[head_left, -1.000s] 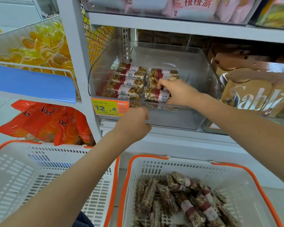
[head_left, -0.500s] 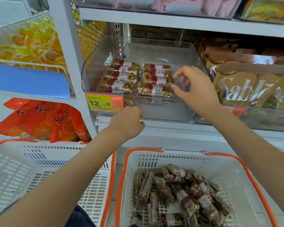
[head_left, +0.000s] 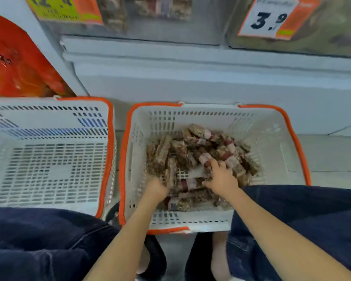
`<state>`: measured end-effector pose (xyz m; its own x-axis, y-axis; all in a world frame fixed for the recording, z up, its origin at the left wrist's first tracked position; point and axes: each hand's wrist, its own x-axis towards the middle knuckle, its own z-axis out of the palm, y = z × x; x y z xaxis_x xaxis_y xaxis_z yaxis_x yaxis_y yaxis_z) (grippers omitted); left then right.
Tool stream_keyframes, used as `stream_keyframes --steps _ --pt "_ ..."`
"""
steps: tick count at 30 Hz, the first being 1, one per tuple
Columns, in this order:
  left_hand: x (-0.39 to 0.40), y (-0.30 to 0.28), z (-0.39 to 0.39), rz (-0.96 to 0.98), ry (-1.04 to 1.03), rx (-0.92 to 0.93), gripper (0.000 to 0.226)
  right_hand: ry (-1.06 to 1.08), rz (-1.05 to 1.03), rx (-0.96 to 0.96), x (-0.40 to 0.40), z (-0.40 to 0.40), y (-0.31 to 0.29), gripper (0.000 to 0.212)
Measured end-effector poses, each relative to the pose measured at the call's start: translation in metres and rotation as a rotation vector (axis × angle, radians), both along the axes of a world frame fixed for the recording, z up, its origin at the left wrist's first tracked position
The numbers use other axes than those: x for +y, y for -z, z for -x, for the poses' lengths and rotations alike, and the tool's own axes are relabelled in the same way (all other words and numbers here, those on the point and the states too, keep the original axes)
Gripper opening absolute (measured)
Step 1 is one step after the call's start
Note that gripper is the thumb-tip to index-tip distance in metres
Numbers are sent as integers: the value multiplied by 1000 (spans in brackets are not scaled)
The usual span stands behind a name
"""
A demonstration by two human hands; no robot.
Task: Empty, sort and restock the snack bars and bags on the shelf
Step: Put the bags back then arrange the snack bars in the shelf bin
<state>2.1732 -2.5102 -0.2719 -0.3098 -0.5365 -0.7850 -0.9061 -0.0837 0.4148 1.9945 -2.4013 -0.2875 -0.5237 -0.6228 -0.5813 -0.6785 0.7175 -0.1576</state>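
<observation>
- Both hands are down in the right basket point(head_left: 280, 126), on the pile of snack bars point(head_left: 190, 151).
- The right hand point(head_left: 221, 177) lies on the bars with fingers point(head_left: 213, 163) curled around one; the left hand point(head_left: 155, 188) is blurred, so I cannot tell how its fingers are.
- Many bars remain in this basket, so I judge that restocking is far from finished.
- The left basket point(head_left: 49, 122) holds nothing.
- Some bars already show in the clear shelf bin point(head_left: 201, 35) above.
</observation>
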Motion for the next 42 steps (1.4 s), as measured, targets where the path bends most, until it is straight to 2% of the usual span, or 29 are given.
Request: stream_keyframes --steps 3,6,10,13,15,19,21,22,24,25,26,29,31,33,35,38,40,42 --pt "5 24 2 -81 -201 -12 48 125 5 -17 -1 2 15 79" --pt "0 38 22 -127 -235 -16 64 282 77 -133 -3 8 30 74" --pt "4 55 39 -58 -228 -48 54 475 227 -168 -9 -12 37 66" --pt "9 60 40 -2 -279 -66 59 604 385 -154 -7 -38 36 58" --pt "9 56 40 -29 -359 -54 63 712 494 -222 -7 -49 29 47" --pt "8 33 39 -135 -510 91 65 1232 492 -462 -21 -49 10 34" --pt "10 15 35 -170 -557 217 63 1563 521 -719 -21 -45 -5 38" --pt "11 4 33 -190 -590 292 65 1677 568 -837 -19 -43 -16 40" --pt "14 -13 28 -302 -669 420 76 1745 672 -975 -15 -44 -38 37" --pt "15 -24 25 -367 -707 476 79 1724 730 -1035 -13 -47 -51 35" --pt "15 -35 21 -418 -741 552 73 1697 784 -1093 -11 -51 -62 34" --pt "15 -65 6 -530 -781 841 31 1623 908 -1261 -7 -61 -89 33" --pt "17 -81 -5 -544 -770 949 24 1535 922 -1326 -6 -66 -103 34" --pt "18 -94 -17 -579 -796 1015 28 1376 922 -1323 -3 -72 -120 29" --pt "15 -100 -23 -607 -832 1010 32 1077 886 -1195 -4 -72 -128 24" --pt "6 -119 -34 -613 -846 1026 31 429 750 -779 -4 -71 -146 46" --pt "-3 -131 -40 -640 -847 1033 31 179 778 -537 -8 -71 -159 46" --pt "-9 -140 -45 -660 -824 1051 33 60 784 -427 -14 -70 -171 40"
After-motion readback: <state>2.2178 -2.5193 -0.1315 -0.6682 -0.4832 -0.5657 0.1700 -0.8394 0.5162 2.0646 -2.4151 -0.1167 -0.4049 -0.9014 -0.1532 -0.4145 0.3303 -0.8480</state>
